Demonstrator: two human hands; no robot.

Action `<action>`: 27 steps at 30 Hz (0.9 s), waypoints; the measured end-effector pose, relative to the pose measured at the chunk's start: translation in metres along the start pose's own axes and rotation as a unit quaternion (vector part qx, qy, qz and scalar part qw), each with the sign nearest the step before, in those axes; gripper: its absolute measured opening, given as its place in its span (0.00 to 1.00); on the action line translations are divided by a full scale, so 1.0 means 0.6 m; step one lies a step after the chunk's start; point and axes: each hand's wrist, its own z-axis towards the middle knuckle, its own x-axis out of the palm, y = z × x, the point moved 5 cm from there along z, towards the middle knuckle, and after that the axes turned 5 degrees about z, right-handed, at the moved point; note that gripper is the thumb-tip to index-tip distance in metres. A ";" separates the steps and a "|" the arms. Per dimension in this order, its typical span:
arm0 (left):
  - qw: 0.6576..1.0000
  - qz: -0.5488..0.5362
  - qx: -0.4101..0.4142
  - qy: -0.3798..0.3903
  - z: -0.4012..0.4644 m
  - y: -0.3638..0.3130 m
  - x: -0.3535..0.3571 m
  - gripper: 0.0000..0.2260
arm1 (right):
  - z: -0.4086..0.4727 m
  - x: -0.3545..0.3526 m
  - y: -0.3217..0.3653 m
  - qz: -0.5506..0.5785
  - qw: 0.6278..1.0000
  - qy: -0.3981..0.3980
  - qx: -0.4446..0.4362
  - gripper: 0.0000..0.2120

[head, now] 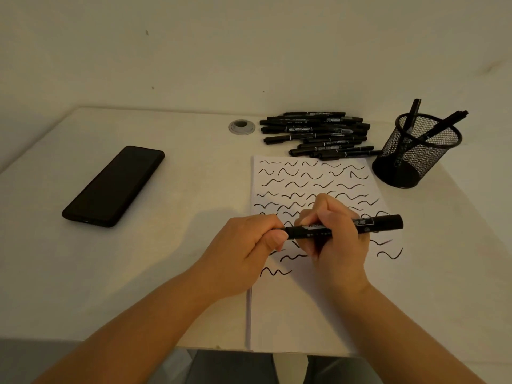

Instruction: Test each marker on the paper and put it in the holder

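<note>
A black marker (379,222) lies level above the white paper (304,306), which is covered with several black squiggles. My right hand (336,236) grips the marker's barrel. My left hand (249,245) pinches the marker's left end, where the cap sits. A pile of several black markers (315,133) lies beyond the paper. The black mesh holder (418,153) stands at the paper's far right corner with two markers leaning inside.
A black phone (113,187) lies face up on the left of the cream table (180,217). A round metal cable grommet (242,126) sits near the back wall. The table's front edge runs under my forearms.
</note>
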 end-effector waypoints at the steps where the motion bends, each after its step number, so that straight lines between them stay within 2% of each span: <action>1: 1.000 -0.014 -0.004 0.010 0.000 0.000 0.001 0.12 | -0.001 0.000 0.001 0.000 1.000 0.003 -0.005 0.11; 18: 0.986 -0.104 -0.034 0.127 -0.009 0.008 0.008 0.14 | -0.015 0.020 0.025 -0.068 0.986 0.057 -0.139 0.11; 21: 0.975 -0.152 -0.050 0.153 -0.011 0.014 0.011 0.15 | -0.018 0.026 0.027 -0.064 0.981 0.078 -0.168 0.10; 24: 0.967 -0.179 -0.074 0.166 -0.011 0.019 0.015 0.13 | -0.018 0.025 0.023 -0.063 0.980 0.082 -0.172 0.10; 27: 0.973 -0.147 -0.086 0.155 -0.007 0.024 0.013 0.14 | -0.016 0.018 0.016 -0.086 0.984 0.076 -0.138 0.11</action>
